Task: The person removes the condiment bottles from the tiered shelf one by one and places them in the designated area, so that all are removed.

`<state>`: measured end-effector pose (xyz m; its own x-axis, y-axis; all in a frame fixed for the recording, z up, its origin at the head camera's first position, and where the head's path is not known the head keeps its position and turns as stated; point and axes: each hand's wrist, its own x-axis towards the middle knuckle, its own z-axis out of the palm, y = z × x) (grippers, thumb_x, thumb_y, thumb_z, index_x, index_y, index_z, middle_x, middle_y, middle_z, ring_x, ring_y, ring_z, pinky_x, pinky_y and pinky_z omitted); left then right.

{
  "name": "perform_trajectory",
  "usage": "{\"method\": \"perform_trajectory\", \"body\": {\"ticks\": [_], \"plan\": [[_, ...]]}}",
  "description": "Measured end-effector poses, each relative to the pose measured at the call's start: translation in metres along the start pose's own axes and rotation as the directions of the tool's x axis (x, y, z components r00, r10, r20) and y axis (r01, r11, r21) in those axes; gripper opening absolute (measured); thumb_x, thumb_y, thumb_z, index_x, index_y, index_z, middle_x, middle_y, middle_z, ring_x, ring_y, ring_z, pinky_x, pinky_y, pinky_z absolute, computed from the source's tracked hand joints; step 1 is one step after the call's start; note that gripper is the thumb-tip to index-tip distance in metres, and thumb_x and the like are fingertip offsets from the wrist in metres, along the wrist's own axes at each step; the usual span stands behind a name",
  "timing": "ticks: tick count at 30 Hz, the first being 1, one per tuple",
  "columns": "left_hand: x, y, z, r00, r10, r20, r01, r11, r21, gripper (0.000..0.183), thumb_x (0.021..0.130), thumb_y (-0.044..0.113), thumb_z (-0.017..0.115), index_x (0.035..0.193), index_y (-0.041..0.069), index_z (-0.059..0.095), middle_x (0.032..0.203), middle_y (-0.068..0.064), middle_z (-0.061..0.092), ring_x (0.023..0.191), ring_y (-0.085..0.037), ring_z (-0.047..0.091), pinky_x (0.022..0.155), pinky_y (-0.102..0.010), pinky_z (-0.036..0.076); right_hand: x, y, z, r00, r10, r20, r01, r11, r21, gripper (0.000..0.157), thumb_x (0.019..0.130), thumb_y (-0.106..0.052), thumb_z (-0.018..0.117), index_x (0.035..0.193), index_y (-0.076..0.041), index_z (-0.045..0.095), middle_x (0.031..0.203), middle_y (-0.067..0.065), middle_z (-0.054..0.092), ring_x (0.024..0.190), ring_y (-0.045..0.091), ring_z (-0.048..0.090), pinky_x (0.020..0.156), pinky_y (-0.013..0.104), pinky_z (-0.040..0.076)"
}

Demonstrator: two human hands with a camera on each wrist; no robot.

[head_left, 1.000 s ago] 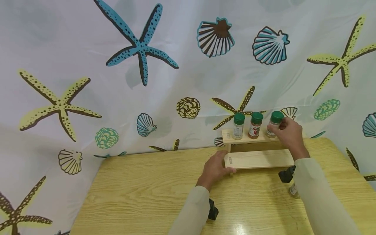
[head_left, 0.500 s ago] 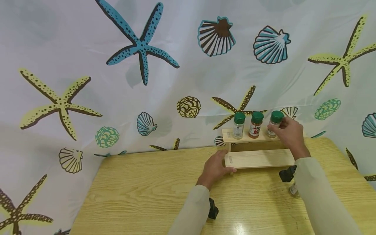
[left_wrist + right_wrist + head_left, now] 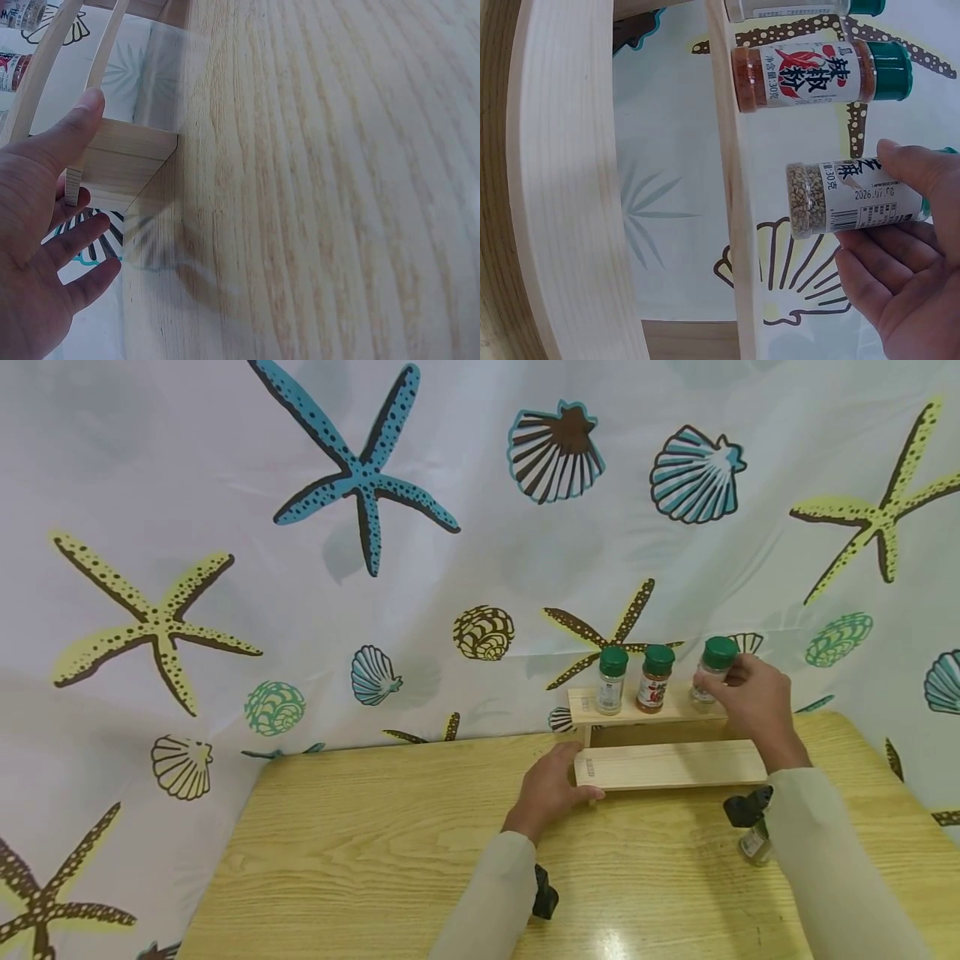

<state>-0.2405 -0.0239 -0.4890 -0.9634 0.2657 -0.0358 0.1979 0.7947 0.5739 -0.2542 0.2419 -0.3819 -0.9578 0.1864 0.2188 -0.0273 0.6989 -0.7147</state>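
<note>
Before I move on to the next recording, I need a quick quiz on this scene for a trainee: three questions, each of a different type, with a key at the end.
1. True or false: the left hand grips the left end of the lower shelf.

2. Fill in the missing word: the jar of reddish powder stands on the ___ shelf.

3. Multiple choice: what does the right hand hold?
A) the jar of reddish powder
B) the lower shelf
C) a jar of seeds

Key
1. True
2. upper
3. C
</note>
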Motion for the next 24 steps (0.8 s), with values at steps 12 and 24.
{"method": "perform_trajectory", "body": {"ticks": [12, 24], "plan": [[0.0, 0.0, 0.0, 1.0, -0.008, 0.002, 0.008, 1.0, -0.006, 0.079, 0.076, 0.043, 0.076, 0.143, 0.017, 0.043, 0.148, 0.0, 0.043, 0.136, -0.022, 0.042, 0.11, -0.04, 0.039, -0.012, -0.002, -0.016, 0.999, -0.037, -0.039, 0.037, 0.999, 0.006, 0.058, 0.091, -0.044, 0.059, 0.126, 0.002, 0.055, 0.121, 0.029, 0.06, 0.112, 0.044, 0.057, 0.093, 0.058, 0.046], [-0.002, 0.0, -0.001, 1.0, -0.003, -0.007, 0.003, 1.0, -0.019, 0.078, 0.076, 0.042, 0.076, 0.142, 0.016, 0.044, 0.148, 0.0, 0.044, 0.135, -0.022, 0.043, 0.11, -0.041, 0.04, -0.03, 0.001, -0.034, 0.994, -0.078, -0.079, 0.076, 0.997, -0.035, 0.054, 0.091, -0.039, 0.062, 0.123, 0.003, 0.057, 0.118, 0.03, 0.061, 0.109, 0.046, 0.058, 0.09, 0.058, 0.047]]}}
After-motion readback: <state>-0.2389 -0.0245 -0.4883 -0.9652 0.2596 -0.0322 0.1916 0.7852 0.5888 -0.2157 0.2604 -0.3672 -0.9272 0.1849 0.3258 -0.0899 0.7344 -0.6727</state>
